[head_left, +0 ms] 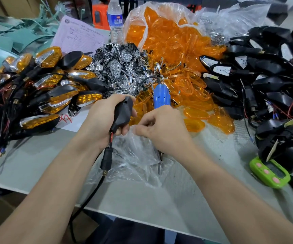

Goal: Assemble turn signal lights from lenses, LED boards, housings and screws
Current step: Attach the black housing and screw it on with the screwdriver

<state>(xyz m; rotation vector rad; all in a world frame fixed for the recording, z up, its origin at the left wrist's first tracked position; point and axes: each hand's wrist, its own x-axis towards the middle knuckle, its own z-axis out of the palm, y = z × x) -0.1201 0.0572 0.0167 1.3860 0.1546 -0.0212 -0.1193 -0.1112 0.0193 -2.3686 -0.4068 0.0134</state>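
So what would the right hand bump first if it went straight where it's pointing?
Likely the clear plastic bag just ahead, then the left hand gripping the black housing; depth is unclear.

The left hand [105, 120] grips a black housing [123, 111]. Just right of the housing, the right hand [161, 131] curls over a clear bag [136, 155], a blue screwdriver [160, 95] beyond.

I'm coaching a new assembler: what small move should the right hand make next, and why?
Probably bring its pinch from the clear plastic bag up to the black plastic housing: the right hand holds the blue electric screwdriver, fingertips at the bag, and the left hand grips the housing.
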